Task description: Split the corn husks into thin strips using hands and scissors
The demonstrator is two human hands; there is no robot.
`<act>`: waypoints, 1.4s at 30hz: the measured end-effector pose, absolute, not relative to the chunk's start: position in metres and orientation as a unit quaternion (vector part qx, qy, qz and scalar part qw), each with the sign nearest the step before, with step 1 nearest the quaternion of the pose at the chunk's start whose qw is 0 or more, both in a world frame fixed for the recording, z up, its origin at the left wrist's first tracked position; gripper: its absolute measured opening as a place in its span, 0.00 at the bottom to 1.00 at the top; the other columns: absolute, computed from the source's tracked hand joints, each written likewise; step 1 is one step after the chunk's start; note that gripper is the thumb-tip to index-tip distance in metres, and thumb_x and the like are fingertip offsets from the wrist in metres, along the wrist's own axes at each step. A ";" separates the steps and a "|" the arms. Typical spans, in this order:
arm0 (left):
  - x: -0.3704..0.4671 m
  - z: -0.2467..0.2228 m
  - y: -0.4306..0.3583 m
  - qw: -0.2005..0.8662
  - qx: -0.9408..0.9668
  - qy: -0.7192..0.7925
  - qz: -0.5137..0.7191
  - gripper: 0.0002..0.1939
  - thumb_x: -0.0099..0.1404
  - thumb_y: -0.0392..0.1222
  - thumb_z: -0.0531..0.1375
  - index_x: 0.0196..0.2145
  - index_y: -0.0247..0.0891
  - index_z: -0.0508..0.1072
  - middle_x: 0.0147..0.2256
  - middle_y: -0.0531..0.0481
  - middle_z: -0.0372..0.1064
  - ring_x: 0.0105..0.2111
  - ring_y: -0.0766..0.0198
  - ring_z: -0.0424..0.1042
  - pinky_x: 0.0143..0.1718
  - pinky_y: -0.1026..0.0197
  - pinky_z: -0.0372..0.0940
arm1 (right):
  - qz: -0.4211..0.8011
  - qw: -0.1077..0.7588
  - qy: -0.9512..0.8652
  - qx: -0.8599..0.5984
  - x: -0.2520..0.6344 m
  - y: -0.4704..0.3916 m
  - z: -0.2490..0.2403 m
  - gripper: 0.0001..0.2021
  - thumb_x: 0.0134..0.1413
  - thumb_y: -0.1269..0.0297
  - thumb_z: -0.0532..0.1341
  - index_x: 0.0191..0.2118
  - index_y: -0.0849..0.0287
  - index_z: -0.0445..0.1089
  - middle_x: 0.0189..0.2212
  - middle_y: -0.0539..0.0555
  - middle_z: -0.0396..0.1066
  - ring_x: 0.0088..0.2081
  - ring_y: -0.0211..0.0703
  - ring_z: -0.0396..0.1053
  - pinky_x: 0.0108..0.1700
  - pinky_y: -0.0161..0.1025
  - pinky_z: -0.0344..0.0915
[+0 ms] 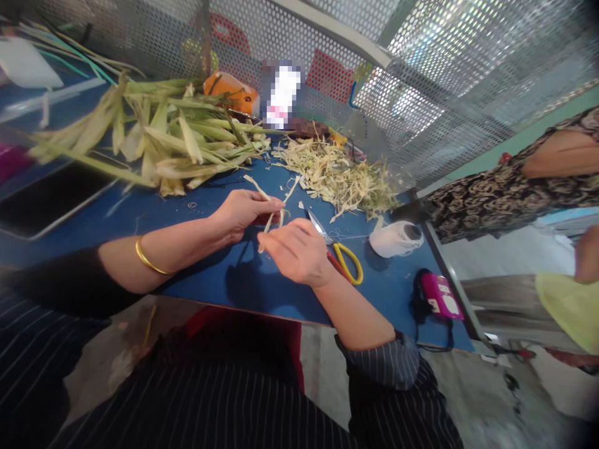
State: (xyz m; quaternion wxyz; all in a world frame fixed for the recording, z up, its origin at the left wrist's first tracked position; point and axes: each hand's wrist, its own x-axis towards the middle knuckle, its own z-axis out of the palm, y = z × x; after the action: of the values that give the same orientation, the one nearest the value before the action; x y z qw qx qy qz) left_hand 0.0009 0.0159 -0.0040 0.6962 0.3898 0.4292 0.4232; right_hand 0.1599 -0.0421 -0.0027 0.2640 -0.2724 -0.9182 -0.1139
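Note:
My left hand [241, 214] pinches pale strips of corn husk [292, 189] whose ends stick up past the fingertips. Close beside it, my right hand [297, 248] is closed on the lower end of the same husk strips, over the blue table [201, 268]. Just past my right hand lie scissors [349, 262] with red and yellow handles, partly hidden by that hand. A thin thread runs from near the scissors toward a white thread spool [395, 239] lying to the right.
Behind my hands lie a pile of green-yellow corn husks [182, 137] and a heap of shredded husk [337, 171]. A dark tablet-like panel [51, 196] rests at left, a magenta box with black cord [440, 294] at right. Perforated metal mesh [374, 37] stands behind. Two people are at the right.

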 end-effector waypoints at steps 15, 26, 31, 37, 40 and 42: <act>0.001 0.000 0.014 0.646 0.450 0.436 0.435 0.13 0.43 0.41 0.73 0.26 0.31 0.77 0.29 0.46 0.75 0.25 0.68 0.71 0.33 0.62 0.69 | 0.252 0.341 -0.723 -0.546 0.168 -0.026 0.004 0.10 0.58 0.60 0.58 0.27 0.56 0.66 0.21 0.47 0.68 0.25 0.36 0.64 0.33 0.36 0.59; -0.001 0.002 0.012 0.685 0.432 0.422 0.407 0.15 0.44 0.41 0.73 0.30 0.32 0.79 0.27 0.48 0.75 0.24 0.69 0.71 0.33 0.64 0.69 | 0.439 0.438 -0.558 -0.551 0.178 -0.014 -0.001 0.16 0.54 0.49 0.60 0.30 0.58 0.70 0.24 0.47 0.68 0.22 0.33 0.63 0.28 0.35 0.59; -0.003 0.005 0.010 0.718 0.443 0.419 0.336 0.14 0.48 0.45 0.70 0.31 0.33 0.80 0.27 0.45 0.76 0.25 0.65 0.74 0.31 0.64 0.68 | 0.514 0.515 -0.464 -0.504 0.175 -0.011 -0.005 0.10 0.48 0.58 0.66 0.30 0.59 0.70 0.23 0.46 0.67 0.19 0.31 0.62 0.23 0.33 0.59; 0.000 -0.001 0.009 0.706 0.473 0.418 0.322 0.17 0.48 0.47 0.71 0.34 0.35 0.80 0.32 0.45 0.77 0.22 0.70 0.70 0.21 0.69 0.60 | 0.421 0.528 -0.522 -0.522 0.167 -0.014 -0.006 0.07 0.51 0.62 0.63 0.28 0.61 0.71 0.23 0.48 0.69 0.19 0.31 0.62 0.23 0.33 0.59; 0.002 -0.003 0.008 0.698 0.474 0.432 0.319 0.15 0.46 0.45 0.72 0.31 0.33 0.80 0.29 0.46 0.76 0.20 0.72 0.67 0.19 0.69 0.58 | 0.360 0.525 -0.557 -0.534 0.169 -0.011 -0.012 0.07 0.51 0.62 0.62 0.28 0.60 0.71 0.23 0.48 0.68 0.21 0.31 0.61 0.25 0.33 0.60; 0.003 -0.003 0.008 0.703 0.477 0.429 0.306 0.14 0.46 0.44 0.72 0.29 0.32 0.80 0.27 0.45 0.76 0.20 0.72 0.67 0.19 0.69 0.59 | 0.334 0.516 -0.570 -0.546 0.173 -0.006 -0.018 0.08 0.52 0.60 0.62 0.29 0.60 0.71 0.23 0.48 0.68 0.22 0.32 0.62 0.26 0.33 0.61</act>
State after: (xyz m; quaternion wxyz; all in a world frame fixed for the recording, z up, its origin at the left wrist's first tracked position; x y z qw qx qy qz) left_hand 0.0026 0.0077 -0.0028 0.7034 0.4774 0.4287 0.3059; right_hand 0.1732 -0.0063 -0.0183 0.5157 -0.5457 -0.5697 0.3341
